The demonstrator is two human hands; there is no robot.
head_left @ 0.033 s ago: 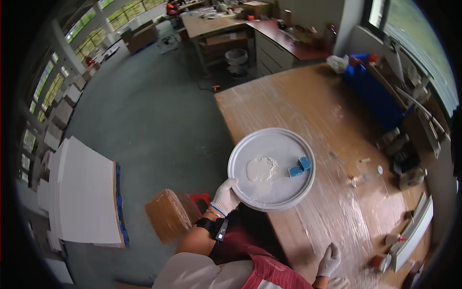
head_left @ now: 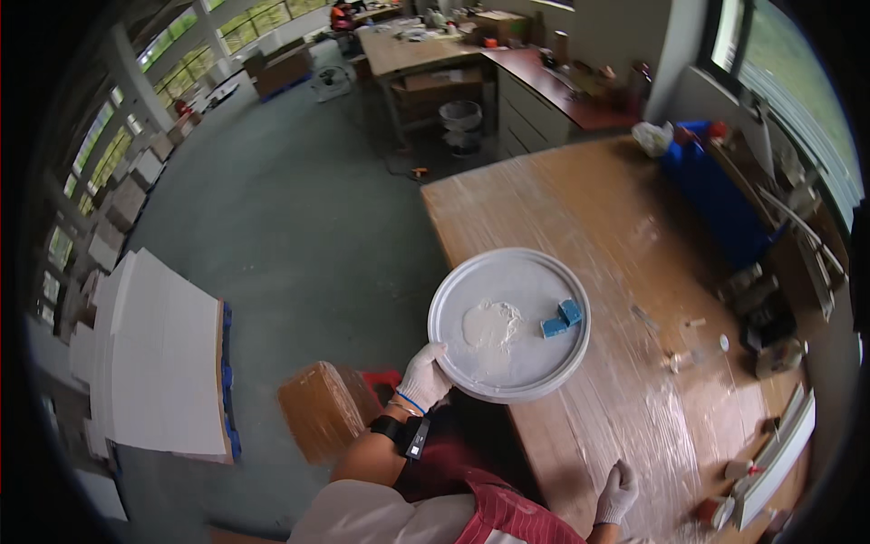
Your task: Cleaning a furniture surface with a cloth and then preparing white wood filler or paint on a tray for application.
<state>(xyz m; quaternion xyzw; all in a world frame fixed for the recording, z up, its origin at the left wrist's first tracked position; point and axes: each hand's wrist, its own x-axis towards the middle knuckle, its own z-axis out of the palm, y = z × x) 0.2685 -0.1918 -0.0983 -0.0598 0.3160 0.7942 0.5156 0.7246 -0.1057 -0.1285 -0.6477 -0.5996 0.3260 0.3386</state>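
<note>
My left hand (head_left: 423, 379), in a white knit glove, grips the near-left rim of a round white bucket lid (head_left: 453, 367). The lid is held out level over the edge of the table. A patch of white paste (head_left: 490, 325) is smeared across its middle. Two small blue sponge blocks (head_left: 555, 326) lie against each other on the lid's right side. My right hand (head_left: 618, 494), also gloved, is low over the near part of the table, apart from the lid. Its fingers are curled together and nothing shows in them.
The wooden table (head_left: 526, 195) is covered in clear film. Bottles (head_left: 778, 358), a white strip (head_left: 778, 458) and a blue bin (head_left: 707, 186) line its right side. A cardboard box (head_left: 319, 410) sits on the floor at left, near stacked white sheets (head_left: 168, 358) on a pallet.
The whole view has shifted slightly, with the far tables lower and further right in it. My left hand keeps its hold on the lid; the sponge blocks stay in place.
</note>
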